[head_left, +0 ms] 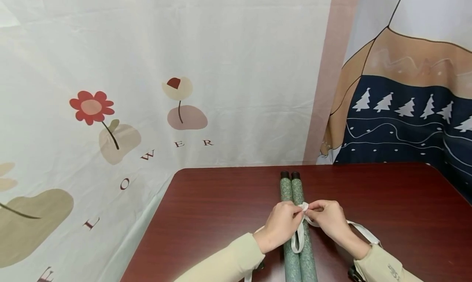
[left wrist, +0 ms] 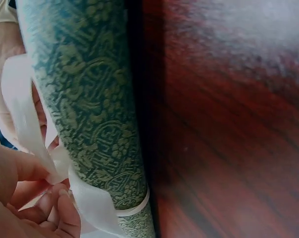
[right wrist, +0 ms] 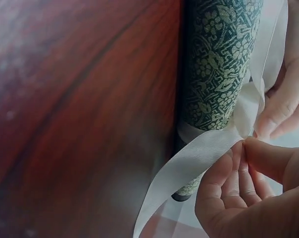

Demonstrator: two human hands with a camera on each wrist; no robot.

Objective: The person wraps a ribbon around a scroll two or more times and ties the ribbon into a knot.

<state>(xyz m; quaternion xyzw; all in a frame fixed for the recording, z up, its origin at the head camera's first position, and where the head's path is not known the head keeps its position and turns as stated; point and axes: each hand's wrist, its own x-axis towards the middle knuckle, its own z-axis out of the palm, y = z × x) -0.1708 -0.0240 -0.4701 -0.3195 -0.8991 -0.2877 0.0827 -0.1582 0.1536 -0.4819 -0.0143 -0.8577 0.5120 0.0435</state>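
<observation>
Two rolled scrolls (head_left: 309, 257) in green patterned cloth with black end knobs lie side by side, pointing away from me. A white ribbon (head_left: 300, 237) passes around them, with a loop hanging on top. My left hand (head_left: 281, 224) pinches the ribbon between thumb and finger above the scrolls. From the other side, my right hand (head_left: 330, 219) pinches it too, close to the left fingertips. In the right wrist view, a ribbon tail (right wrist: 189, 158) runs down past the scroll. The left wrist view shows a ribbon band (left wrist: 96, 202) against the brocade. Fingers partly hide the knot area.
The scrolls lie on a dark red wooden table (head_left: 221, 208) with rounded far corners. Behind its far edge hangs a pale cloth (head_left: 250, 69) printed with flowers and letters. A navy and tan printed cloth (head_left: 398, 126) hangs at the right.
</observation>
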